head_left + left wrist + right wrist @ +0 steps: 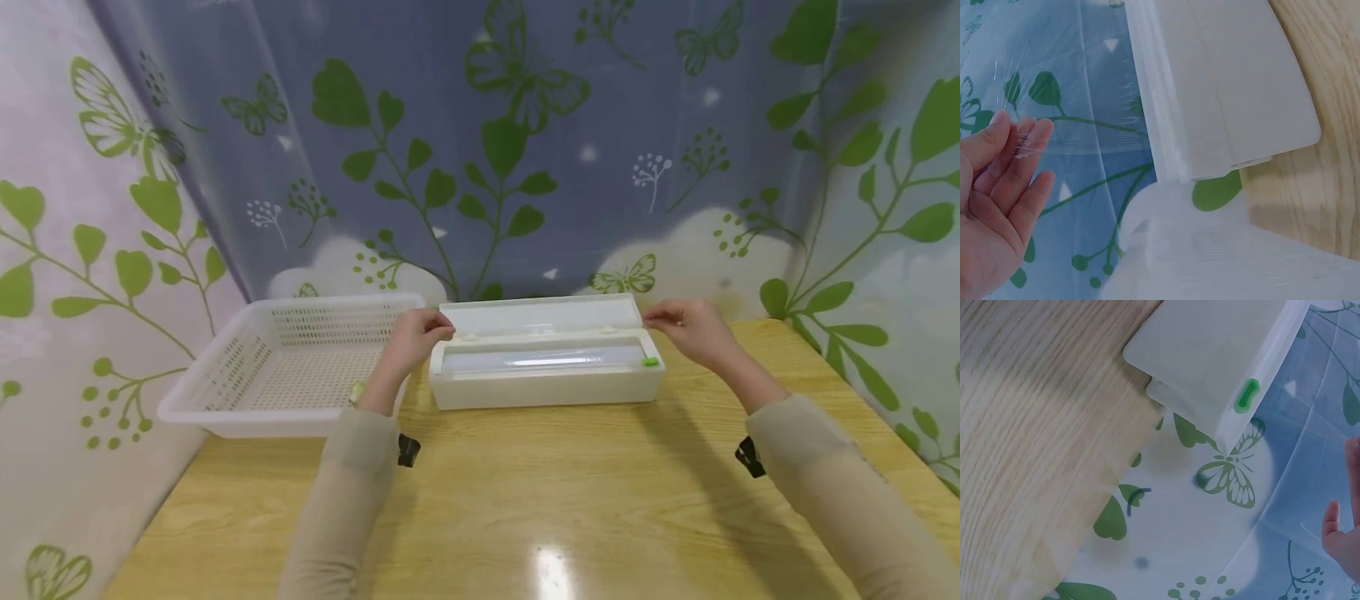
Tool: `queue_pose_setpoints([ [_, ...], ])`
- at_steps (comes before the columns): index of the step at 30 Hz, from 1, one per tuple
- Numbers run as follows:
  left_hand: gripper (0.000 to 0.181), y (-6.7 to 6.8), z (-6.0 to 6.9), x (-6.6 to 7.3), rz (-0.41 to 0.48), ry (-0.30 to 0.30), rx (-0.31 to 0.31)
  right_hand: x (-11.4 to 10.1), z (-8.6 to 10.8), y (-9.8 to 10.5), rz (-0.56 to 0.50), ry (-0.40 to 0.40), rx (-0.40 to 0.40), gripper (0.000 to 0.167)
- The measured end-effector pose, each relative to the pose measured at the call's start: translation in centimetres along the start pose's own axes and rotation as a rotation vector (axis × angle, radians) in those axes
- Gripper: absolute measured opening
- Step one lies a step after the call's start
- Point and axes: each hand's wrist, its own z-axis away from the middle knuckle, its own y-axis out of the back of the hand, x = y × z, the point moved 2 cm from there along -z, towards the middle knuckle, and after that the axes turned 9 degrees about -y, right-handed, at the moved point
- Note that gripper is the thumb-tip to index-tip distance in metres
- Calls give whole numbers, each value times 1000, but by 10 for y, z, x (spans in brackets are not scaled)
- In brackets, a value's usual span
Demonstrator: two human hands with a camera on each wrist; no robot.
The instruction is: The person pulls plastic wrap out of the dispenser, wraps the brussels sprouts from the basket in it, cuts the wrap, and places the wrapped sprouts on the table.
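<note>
A white cling film dispenser box (547, 393) stands on the table with its lid (540, 317) raised. Inside lies a shiny roll of film (555, 358), and a green slider (650, 362) sits at the box's right end. Beside the lid's left end, my left hand (411, 342) pinches the clear cling film (1097, 119), which stretches from the box in the left wrist view. At the lid's right end my right hand (693, 329) has thumb and fingertips together, pinching the film's other side. Only part of that hand shows in the right wrist view.
Left of the box stands a white perforated plastic basket (262, 427), close behind my left forearm. The wooden table (487, 500) extends toward me. A patterned curtain (420, 50) hangs right behind the box and basket.
</note>
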Motion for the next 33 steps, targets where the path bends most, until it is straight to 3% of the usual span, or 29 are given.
queue_pose_setpoints([
  [11, 10, 13, 0, 16, 7, -39, 63, -14, 5, 15, -33, 56, 38, 10],
  [16, 9, 18, -1, 25, 8, -79, 80, -18, 5, 23, -32, 37, 37, 10],
  [33, 12, 39, -5, 52, -49, -103, 50, -32, 5, 47, 31, 9, 48, 12],
])
